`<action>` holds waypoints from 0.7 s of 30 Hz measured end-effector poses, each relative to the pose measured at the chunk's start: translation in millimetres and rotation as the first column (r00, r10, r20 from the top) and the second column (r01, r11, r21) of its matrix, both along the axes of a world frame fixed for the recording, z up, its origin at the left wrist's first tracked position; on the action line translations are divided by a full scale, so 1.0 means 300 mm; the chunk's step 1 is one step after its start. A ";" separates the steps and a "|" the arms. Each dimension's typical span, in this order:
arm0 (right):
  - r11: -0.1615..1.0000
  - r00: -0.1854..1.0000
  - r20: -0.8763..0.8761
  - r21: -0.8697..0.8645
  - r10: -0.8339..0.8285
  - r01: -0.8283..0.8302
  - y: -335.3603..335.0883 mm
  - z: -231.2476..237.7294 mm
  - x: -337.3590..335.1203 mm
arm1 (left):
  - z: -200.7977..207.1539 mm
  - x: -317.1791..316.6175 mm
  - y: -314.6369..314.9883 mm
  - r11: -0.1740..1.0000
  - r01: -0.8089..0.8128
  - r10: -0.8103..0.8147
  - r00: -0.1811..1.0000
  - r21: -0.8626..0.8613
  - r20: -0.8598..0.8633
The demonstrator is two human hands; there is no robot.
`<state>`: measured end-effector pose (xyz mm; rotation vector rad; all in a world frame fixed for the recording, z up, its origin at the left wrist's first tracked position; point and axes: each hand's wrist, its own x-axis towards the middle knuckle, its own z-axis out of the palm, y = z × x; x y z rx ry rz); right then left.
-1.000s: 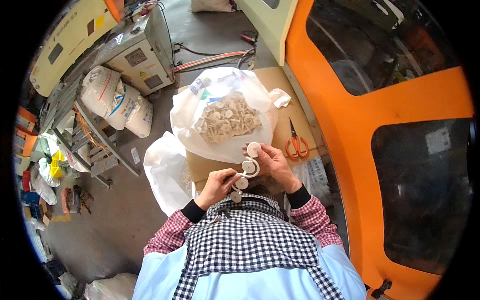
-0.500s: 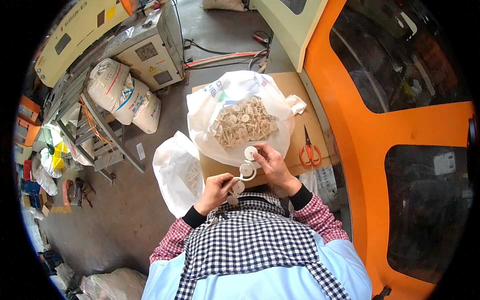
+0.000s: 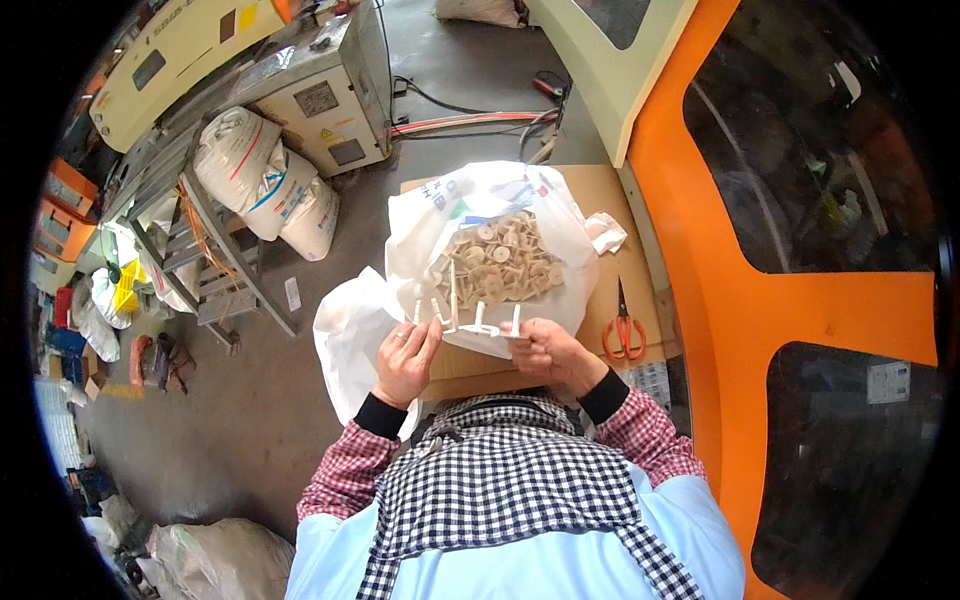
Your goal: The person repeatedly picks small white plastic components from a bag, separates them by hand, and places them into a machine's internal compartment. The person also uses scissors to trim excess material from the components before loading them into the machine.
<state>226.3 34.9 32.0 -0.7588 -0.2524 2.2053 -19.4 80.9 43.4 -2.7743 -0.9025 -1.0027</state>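
Observation:
My left hand (image 3: pixel 408 362) and my right hand (image 3: pixel 550 352) hold a white moulded plastic runner (image 3: pixel 480 329) between them, above the near edge of a cardboard-topped surface (image 3: pixel 640 262). Thin upright pegs stand up from it, one much longer than the others. The left fingers pinch its left end, while the right fingers close on a disc-shaped part at the right end. Just beyond, a white plastic bag (image 3: pixel 415 245) lies open around a heap of off-white disc-and-stem parts (image 3: pixel 505 262). Orange-handled scissors (image 3: pixel 624 330) rest on the cardboard, right of my right hand.
A second white bag (image 3: pixel 345 335) hangs or stands at the left of the cardboard. Crumpled white paper (image 3: pixel 605 232) lies at the right. An orange machine (image 3: pixel 725 420) borders the right side. Farther left stand a metal step ladder (image 3: pixel 235 270) and stacked white sacks (image 3: pixel 280 190).
The runner has been raised away from my body and turned, so its pegs now point up instead of its discs facing me. Both hands moved with it, the left one forward, and the view shifted slightly.

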 end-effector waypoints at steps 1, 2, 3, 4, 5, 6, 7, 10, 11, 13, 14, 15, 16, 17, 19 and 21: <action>0.996 0.988 -0.144 -0.081 -0.047 0.035 0.021 -0.053 0.011 | -0.028 -0.002 0.001 0.999 -0.045 0.045 0.999 -0.015 0.024; 0.996 0.977 -0.195 -0.035 -0.084 0.079 0.050 -0.149 0.051 | -0.059 -0.003 0.002 0.996 -0.088 0.090 0.995 -0.029 0.049; 0.985 0.980 -0.098 -0.044 -0.171 0.168 0.084 -0.157 0.083 | -0.074 -0.005 0.004 0.990 -0.133 0.136 0.988 -0.045 0.075; 0.966 0.967 -0.004 -0.045 -0.253 0.253 0.120 -0.167 0.116 | -0.070 -0.008 -0.003 0.976 -0.201 0.208 0.976 -0.086 0.071; 0.932 0.927 0.096 0.006 -0.362 0.363 0.153 -0.195 0.136 | -0.078 -0.006 -0.015 0.931 -0.226 0.281 0.945 -0.287 0.167; 0.890 0.840 0.313 0.040 -0.444 0.455 0.175 -0.224 0.144 | -0.094 0.008 -0.026 0.851 -0.218 0.368 0.897 -0.477 0.246; 0.842 0.699 0.509 0.104 -0.503 0.530 0.195 -0.179 0.126 | -0.090 0.030 -0.029 0.745 -0.179 0.464 0.831 -0.642 0.307; 0.876 -0.055 0.885 0.446 -0.462 -0.182 0.210 -0.283 0.149 | -0.058 0.095 -0.037 0.281 0.365 0.660 0.597 -0.887 0.455; 0.699 -0.024 0.742 0.619 -0.670 -0.358 0.189 -0.215 0.111 | -0.044 0.113 -0.042 0.183 0.503 0.713 0.524 -0.845 0.466; 0.458 0.248 0.599 0.768 -0.761 -0.447 0.103 -0.063 0.025 | -0.020 0.147 -0.056 0.114 0.566 0.753 0.487 -0.817 0.443; 0.474 0.435 0.608 0.793 -0.664 -0.383 0.052 0.018 -0.013 | -0.023 0.163 -0.063 0.101 0.592 0.759 0.474 -0.799 0.447; 0.500 0.608 0.575 0.808 -0.547 -0.313 0.016 0.053 -0.029 | -0.023 0.177 -0.070 0.088 0.616 0.764 0.463 -0.783 0.450; 0.573 0.718 0.522 0.792 -0.459 -0.209 -0.004 0.050 -0.025 | -0.013 0.190 -0.076 0.104 0.607 0.754 0.468 -0.788 0.460; 0.648 0.814 0.444 0.754 -0.374 -0.113 -0.020 0.046 -0.020 | -0.010 0.199 -0.080 0.129 0.598 0.743 0.470 -0.791 0.477; 0.720 0.858 0.419 0.688 -0.297 -0.087 -0.033 0.020 0.001 | -0.005 0.214 -0.088 0.181 0.580 0.715 0.477 -0.794 0.511; 0.723 0.771 0.562 0.661 -0.299 -0.202 -0.036 -0.038 0.030 | -0.004 0.225 -0.093 0.211 0.536 0.683 0.517 -0.817 0.516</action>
